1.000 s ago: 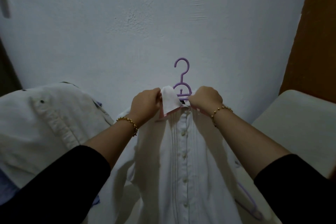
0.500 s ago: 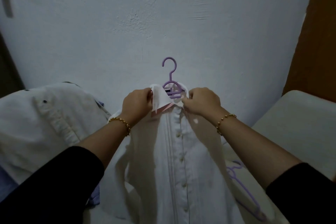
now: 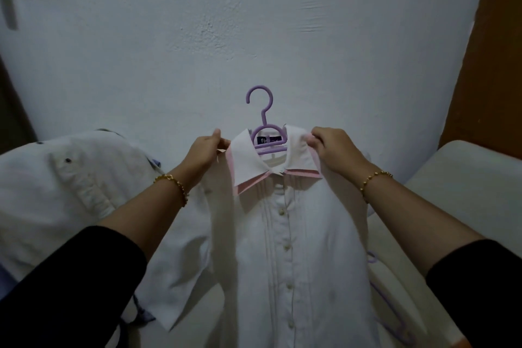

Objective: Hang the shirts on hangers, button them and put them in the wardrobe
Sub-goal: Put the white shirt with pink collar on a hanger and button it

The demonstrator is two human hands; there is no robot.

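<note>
A white shirt (image 3: 288, 257) with a pink-lined collar hangs on a purple hanger (image 3: 264, 118), held up in front of a white wall. Its front is buttoned down a row of pearl buttons. My left hand (image 3: 204, 151) pinches the shirt's left shoulder beside the collar. My right hand (image 3: 333, 151) grips the right side of the collar and shoulder. The hanger's hook sticks up free above the collar, between my hands.
A pile of white shirts (image 3: 65, 186) lies at the left. Another purple hanger (image 3: 391, 316) lies on the pale surface (image 3: 457, 189) at the right, partly under the shirt. A brown wooden panel (image 3: 491, 45) stands at the far right.
My hands have moved apart from the collar's middle to the shoulders. The collar now lies folded down and spread, showing the label and the hanger's neck.
</note>
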